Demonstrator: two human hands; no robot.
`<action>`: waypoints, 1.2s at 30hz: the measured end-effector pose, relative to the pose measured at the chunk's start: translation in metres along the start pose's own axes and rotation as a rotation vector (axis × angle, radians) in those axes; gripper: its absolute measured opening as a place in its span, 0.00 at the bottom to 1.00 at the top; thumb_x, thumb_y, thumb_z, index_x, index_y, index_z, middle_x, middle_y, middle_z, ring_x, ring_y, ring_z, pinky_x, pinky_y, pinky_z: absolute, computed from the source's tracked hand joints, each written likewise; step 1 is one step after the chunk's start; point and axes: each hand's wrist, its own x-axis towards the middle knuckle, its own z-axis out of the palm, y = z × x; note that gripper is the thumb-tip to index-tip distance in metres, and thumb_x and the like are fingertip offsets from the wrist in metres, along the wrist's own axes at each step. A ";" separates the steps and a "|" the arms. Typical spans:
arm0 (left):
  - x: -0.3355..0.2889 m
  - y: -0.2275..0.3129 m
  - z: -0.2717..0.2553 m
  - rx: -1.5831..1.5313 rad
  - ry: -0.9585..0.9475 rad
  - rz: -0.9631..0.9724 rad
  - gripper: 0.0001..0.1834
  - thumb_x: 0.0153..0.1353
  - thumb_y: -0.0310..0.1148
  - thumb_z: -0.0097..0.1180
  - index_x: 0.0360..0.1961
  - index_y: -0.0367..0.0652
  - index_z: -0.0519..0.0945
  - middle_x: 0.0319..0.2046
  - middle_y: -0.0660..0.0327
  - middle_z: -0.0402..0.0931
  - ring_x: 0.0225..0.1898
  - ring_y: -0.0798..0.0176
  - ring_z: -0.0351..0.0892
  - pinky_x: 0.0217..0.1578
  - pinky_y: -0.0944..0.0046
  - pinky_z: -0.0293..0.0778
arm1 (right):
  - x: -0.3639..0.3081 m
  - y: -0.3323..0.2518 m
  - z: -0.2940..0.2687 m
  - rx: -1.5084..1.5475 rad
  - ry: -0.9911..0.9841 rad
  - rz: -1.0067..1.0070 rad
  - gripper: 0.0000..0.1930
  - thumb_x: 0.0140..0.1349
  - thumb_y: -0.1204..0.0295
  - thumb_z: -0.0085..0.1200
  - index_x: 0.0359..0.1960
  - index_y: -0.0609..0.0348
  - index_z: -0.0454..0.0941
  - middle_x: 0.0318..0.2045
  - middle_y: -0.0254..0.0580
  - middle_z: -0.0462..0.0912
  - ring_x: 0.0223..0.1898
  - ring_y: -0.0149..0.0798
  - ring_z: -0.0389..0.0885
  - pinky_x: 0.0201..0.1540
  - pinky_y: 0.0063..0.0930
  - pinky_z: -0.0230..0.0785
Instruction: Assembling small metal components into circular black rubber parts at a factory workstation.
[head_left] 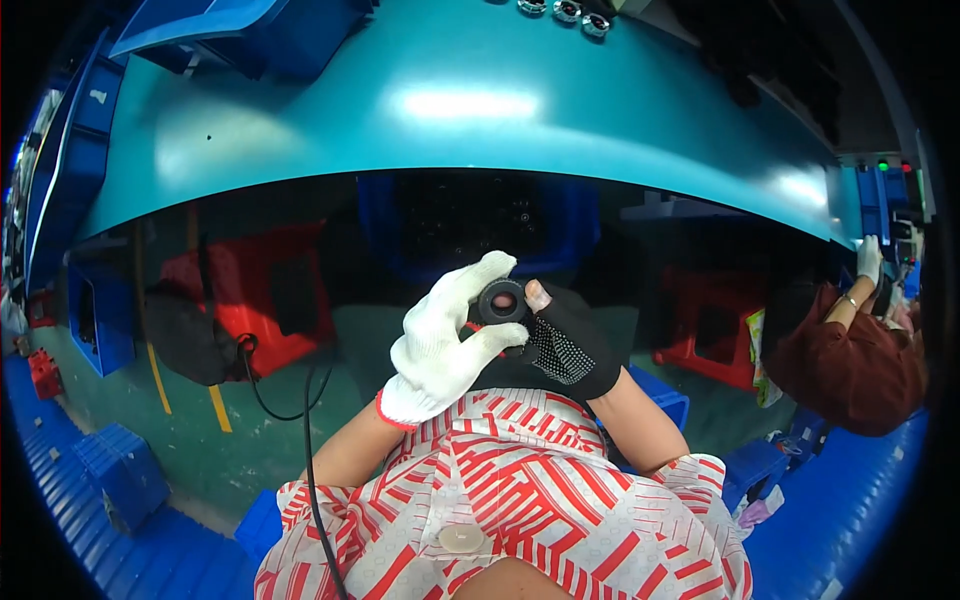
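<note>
Between my hands, the black ring [487,304] seemed light, stiff, perhaps slippery, best held by its rim. My left hand [443,325] pinched it at twelve and six o'clock; my right hand's [572,345] thumb rested near two, fingers hidden, grip unclear.

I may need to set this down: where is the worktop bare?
The teal worktop looks mostly bare across its middle, from the near edge to the blue bin at upper left and the shiny round parts at top. Crowded below that edge: the left hand and right hand hold a black ring near a blue crate of dark parts.
</note>
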 end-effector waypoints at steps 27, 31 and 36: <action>-0.007 -0.021 -0.007 -0.795 0.040 -0.468 0.23 0.62 0.33 0.55 0.55 0.30 0.68 0.44 0.52 0.76 0.41 0.61 0.81 0.42 0.64 0.80 | 0.022 0.027 -0.011 -0.829 0.081 -0.886 0.26 0.50 0.77 0.64 0.53 0.60 0.71 0.44 0.46 0.77 0.42 0.39 0.79 0.43 0.27 0.73; -0.008 -0.017 -0.009 -0.842 0.041 -0.483 0.24 0.62 0.33 0.55 0.56 0.30 0.68 0.44 0.51 0.76 0.43 0.61 0.80 0.42 0.64 0.80 | 0.019 0.024 -0.008 -0.796 0.064 -0.850 0.27 0.50 0.77 0.64 0.54 0.60 0.71 0.44 0.44 0.77 0.42 0.37 0.79 0.44 0.26 0.74; -0.003 -0.016 -0.010 -0.922 0.027 -0.472 0.21 0.63 0.26 0.52 0.55 0.28 0.68 0.44 0.53 0.76 0.44 0.62 0.80 0.46 0.65 0.79 | 0.018 0.018 -0.009 -0.850 0.035 -0.816 0.27 0.51 0.78 0.63 0.55 0.61 0.69 0.47 0.45 0.75 0.46 0.39 0.78 0.48 0.28 0.72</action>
